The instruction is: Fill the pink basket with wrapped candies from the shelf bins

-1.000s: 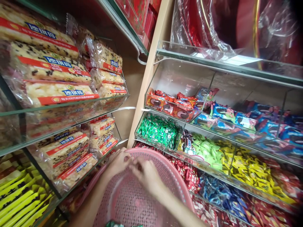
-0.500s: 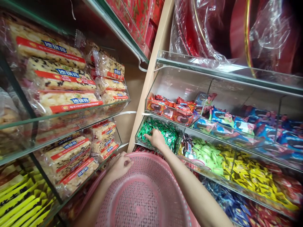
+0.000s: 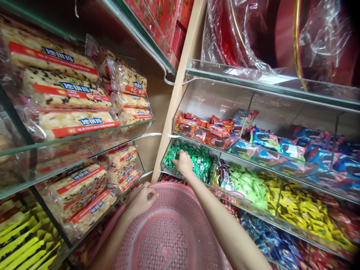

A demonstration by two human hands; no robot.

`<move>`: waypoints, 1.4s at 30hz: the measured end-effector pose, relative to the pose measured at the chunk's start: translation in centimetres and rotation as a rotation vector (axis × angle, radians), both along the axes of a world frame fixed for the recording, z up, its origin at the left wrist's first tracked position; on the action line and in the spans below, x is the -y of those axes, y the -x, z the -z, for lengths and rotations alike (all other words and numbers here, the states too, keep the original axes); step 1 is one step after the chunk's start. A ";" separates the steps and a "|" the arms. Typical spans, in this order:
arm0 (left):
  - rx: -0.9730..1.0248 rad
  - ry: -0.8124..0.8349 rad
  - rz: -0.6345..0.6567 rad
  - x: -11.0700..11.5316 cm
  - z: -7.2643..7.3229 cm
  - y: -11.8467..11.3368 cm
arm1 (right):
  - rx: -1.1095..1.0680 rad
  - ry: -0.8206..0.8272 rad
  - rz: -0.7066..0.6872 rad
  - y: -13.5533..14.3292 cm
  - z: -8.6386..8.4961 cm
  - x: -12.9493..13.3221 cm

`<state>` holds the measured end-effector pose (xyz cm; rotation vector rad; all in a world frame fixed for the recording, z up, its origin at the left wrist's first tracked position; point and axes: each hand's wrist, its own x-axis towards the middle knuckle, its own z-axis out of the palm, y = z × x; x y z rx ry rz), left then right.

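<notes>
My left hand (image 3: 143, 198) grips the upper left rim of a pink perforated plastic basket (image 3: 168, 240), its thumb inside the rim and its fingers over the edge. Nothing is seen inside the basket. Beyond it, my right hand (image 3: 183, 163) reaches into a glass compartment filled with small green wrapped candies (image 3: 201, 159). Its fingers are curled down at the candies, and whatever they hold is too small to make out.
Packaged sesame snack bars (image 3: 75, 88) fill glass shelves on the left. Red packets (image 3: 219, 123) lie above the green candies. Light green candies (image 3: 247, 183) and yellow candies (image 3: 303, 210) sit to the right. A wooden upright (image 3: 174, 86) divides the shelves.
My right hand has shifted slightly to the left within the green candies. The view has moved a little, and my left hand remains on the basket rim.
</notes>
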<state>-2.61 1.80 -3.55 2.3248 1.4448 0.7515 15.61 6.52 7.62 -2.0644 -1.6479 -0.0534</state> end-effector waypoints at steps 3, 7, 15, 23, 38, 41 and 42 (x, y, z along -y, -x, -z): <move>0.005 0.008 -0.001 0.0 0.0 0.0 | -0.038 -0.023 0.004 -0.5 0.4 -0.4; 0.000 0.021 -0.005 -0.1 0.1 0.0 | -0.102 -0.046 0.011 -1.2 0.9 -1.1; -0.013 0.013 -0.009 0.0 0.0 -0.1 | -0.058 -0.134 -0.056 -0.8 1.2 -1.4; -0.013 0.006 -0.008 0.1 -0.2 -0.1 | -0.056 -0.136 -0.020 -0.9 0.9 -1.5; -0.007 0.001 -0.012 0.0 0.2 0.0 | -0.063 -0.121 -0.119 -1.9 1.9 -1.6; -0.008 0.003 -0.022 0.1 -0.1 -0.1 | -0.012 -0.121 -0.076 -1.1 1.5 -1.4; -0.009 0.005 -0.023 0.1 -0.1 -0.1 | 0.006 -0.125 -0.073 -0.9 1.4 -1.3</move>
